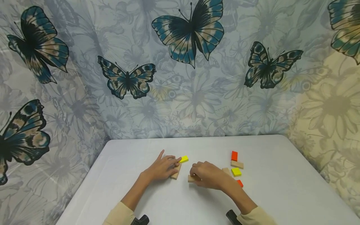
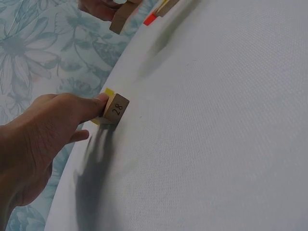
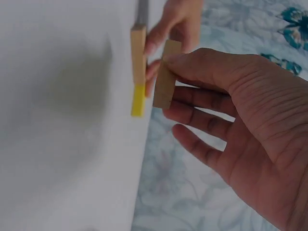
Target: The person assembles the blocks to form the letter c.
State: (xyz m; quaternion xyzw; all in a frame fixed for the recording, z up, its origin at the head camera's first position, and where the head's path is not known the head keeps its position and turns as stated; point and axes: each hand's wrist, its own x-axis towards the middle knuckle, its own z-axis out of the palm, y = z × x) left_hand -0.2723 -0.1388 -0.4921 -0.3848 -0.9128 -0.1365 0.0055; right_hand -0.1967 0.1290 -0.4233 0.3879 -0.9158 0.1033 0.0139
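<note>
On the white table lies a plain wooden block (image 1: 176, 172), the number 28 on its end face in the left wrist view. My left hand (image 1: 161, 167) touches it with the thumb, other fingers extended. A yellow block (image 1: 184, 159) sits at the far end of that block, near the left fingertips. My right hand (image 1: 209, 175) pinches another wooden block (image 3: 167, 74) between thumb and fingers. In the left wrist view this wooden block (image 2: 122, 17) appears raised off the table, to the right of the one under my left hand.
Several blocks lie right of my right hand: a red block (image 1: 234, 155), a wooden block (image 1: 237, 164), a yellow block (image 1: 236, 172), another wooden block (image 1: 226, 171) and a partly covered red block (image 1: 240, 183). Butterfly-patterned fabric (image 1: 197, 103) hangs behind the white table (image 1: 281, 175).
</note>
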